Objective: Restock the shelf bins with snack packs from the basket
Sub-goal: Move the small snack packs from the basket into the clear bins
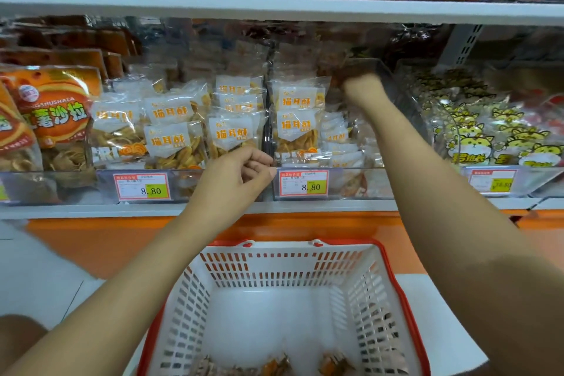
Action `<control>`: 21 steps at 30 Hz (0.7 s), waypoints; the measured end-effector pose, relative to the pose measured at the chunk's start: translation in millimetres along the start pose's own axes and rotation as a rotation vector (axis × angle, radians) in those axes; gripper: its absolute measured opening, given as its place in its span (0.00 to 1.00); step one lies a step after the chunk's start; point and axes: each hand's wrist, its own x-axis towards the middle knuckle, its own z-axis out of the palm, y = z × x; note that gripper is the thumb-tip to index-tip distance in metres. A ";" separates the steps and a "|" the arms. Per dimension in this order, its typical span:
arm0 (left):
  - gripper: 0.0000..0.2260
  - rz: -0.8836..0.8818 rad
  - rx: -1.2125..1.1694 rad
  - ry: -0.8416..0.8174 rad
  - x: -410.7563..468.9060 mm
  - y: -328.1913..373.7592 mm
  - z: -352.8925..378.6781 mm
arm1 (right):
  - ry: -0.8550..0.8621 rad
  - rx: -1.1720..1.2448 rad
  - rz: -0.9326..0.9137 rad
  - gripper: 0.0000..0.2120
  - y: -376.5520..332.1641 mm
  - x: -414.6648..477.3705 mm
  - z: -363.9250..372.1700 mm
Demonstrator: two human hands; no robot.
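A white basket with a red rim (395,281) stands below the shelf; a few orange-brown snack packs (276,366) lie at its near end. My left hand (241,172) hovers at the clear front wall between two shelf bins (360,183), fingers curled, nothing visible in them. My right hand (363,87) reaches deep into the back of the right bin, blurred, beside dark brown packs (355,68); its fingers are hidden. Clear packs with white and orange labels (233,131) fill the two bins.
Orange chip bags (58,113) stand in the bin to the left. Yellow cat-print packs (476,137) fill the bin to the right. A white shelf board (274,7) runs overhead. Price tags (142,186) sit on the bin fronts.
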 end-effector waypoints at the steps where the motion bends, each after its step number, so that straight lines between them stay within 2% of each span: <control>1: 0.05 0.000 -0.006 -0.013 -3.3 -2.2 0.4 | 0.030 0.024 -0.017 0.14 0.8 -7.9 -5.2; 4: 0.04 0.017 0.031 -0.054 -23.3 -7.6 1.9 | 0.166 0.059 -0.108 0.09 3.7 -51.9 -25.1; 5: 0.01 0.033 0.048 -0.068 -31.1 -9.1 1.5 | 0.181 0.080 -0.137 0.11 4.9 -72.2 -31.2; 7: 0.07 0.066 0.108 -0.123 -45.5 -14.3 0.7 | 0.129 0.124 -0.214 0.16 5.2 -115.5 -40.8; 10: 0.14 0.007 0.263 -0.298 -62.1 -25.6 1.6 | -0.153 0.076 -0.248 0.18 4.2 -164.5 -46.4; 13: 0.12 -0.038 0.495 -0.481 -75.3 -46.0 10.8 | -0.549 -0.093 -0.173 0.18 10.2 -194.0 -39.6; 15: 0.09 -0.103 0.589 -0.610 -85.4 -63.7 18.5 | -0.738 -0.287 -0.101 0.18 33.6 -205.3 -20.7; 18: 0.09 -0.218 0.679 -0.792 -99.1 -93.9 26.9 | -0.883 -0.576 0.033 0.11 93.8 -220.1 21.3; 21: 0.12 -0.268 0.819 -0.920 -106.3 -117.8 26.8 | -0.957 -0.590 0.165 0.09 153.1 -243.0 52.0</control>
